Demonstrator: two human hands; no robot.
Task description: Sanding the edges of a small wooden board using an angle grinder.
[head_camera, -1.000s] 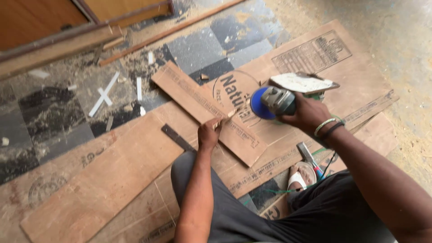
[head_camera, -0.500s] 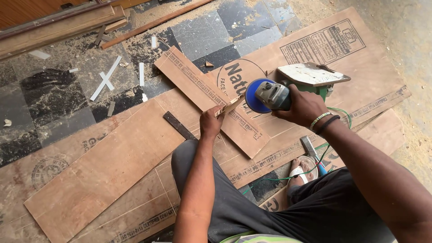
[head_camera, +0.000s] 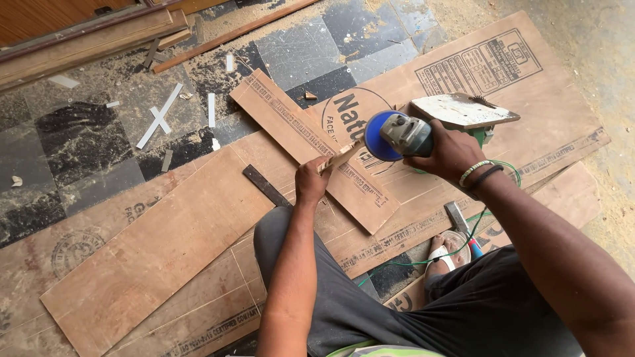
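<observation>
Near the middle of the frame the left hand point(head_camera: 311, 180) has its grip pinched together on a short, pale wooden stick point(head_camera: 338, 157) that slants up to the right, its far end just beside the blue round end of a power saw point(head_camera: 423, 129). The right hand point(head_camera: 450, 153) is wrapped tight around the saw's grey metal body; the tool carries a flat, dusty, pale base plate point(head_camera: 460, 109) with a toothed blade edge showing at its upper right and green housing beneath. Beaded and dark bracelets point(head_camera: 481, 174) circle the right wrist, and a thin green cord point(head_camera: 423, 261) trails from the saw down towards the lower centre.

Under the stick lies a narrow plywood strip point(head_camera: 311, 142), brown and matte with printed edges, running diagonally from upper centre to lower right. It rests across a long plywood board point(head_camera: 165, 244) that stretches to the lower left, and a broad printed plywood sheet point(head_camera: 503, 73) fills the upper right. A dark flat metal bar point(head_camera: 264, 186) lies on the board just left of the left hand. A hammer point(head_camera: 460, 225) with a steel head lies at the lower right beside a sandalled foot point(head_camera: 446, 254). The floor point(head_camera: 86, 142) in the upper left is black and grey marbled tile, strewn with sawdust and thin white offcuts point(head_camera: 159, 118)
</observation>
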